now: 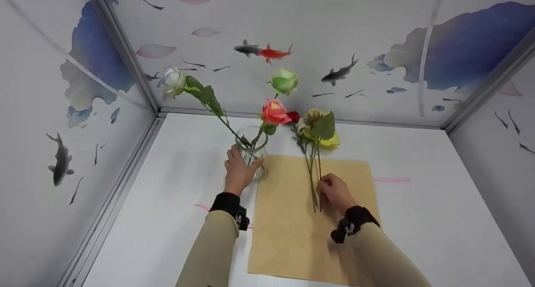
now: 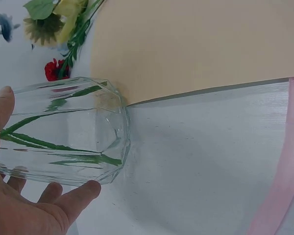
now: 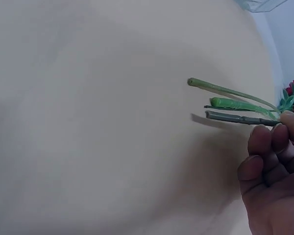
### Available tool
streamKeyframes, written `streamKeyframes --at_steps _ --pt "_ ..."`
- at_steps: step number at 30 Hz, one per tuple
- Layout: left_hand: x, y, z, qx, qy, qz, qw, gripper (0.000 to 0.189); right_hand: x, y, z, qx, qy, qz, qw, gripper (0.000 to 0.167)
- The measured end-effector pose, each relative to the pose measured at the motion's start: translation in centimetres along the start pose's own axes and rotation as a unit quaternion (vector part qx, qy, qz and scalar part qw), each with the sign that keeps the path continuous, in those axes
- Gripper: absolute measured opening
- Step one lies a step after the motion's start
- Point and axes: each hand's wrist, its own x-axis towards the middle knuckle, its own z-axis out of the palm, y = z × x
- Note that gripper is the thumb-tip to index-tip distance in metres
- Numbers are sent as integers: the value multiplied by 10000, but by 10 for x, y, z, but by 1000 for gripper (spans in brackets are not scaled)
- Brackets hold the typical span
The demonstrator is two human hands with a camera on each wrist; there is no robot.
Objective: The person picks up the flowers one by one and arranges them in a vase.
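Observation:
My left hand [image 1: 240, 170] is wrapped round the side of a clear glass vase [image 2: 83, 129], thumb on one side and fingers on the other. Standing in the vase are a white rose [image 1: 172, 83] leaning far left, a pale green rose [image 1: 284, 81] and a coral rose [image 1: 274, 111]. With thumb and fingertips my right hand [image 1: 335, 191] pinches a dark flower stem [image 3: 235, 118]. It leads up to a leaf [image 1: 324, 126] by a yellowish bloom [image 1: 314, 116] seen from behind. Beside it lie other stems, with a red flower [image 1: 294, 116] and a yellow flower [image 1: 331, 141].
A sheet of brown paper [image 1: 288, 245] lies on the white table [image 1: 434, 220] under my right hand and the stems. Pink tape strips [image 1: 392, 179] mark the table. Printed walls [image 1: 309, 19] enclose the back and both sides.

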Motion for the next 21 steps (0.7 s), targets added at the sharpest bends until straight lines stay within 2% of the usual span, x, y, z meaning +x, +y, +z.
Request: streamKeyframes --at_steps 9,21 --pt "1 -2 1 -15 45 90 9999 97 -7 -14 -2 606 -55 -276 9978 20" --pt "1 1 0 61 -10 -23 10000 96 -13 -28 -7 942 -25 -736 9928 16"
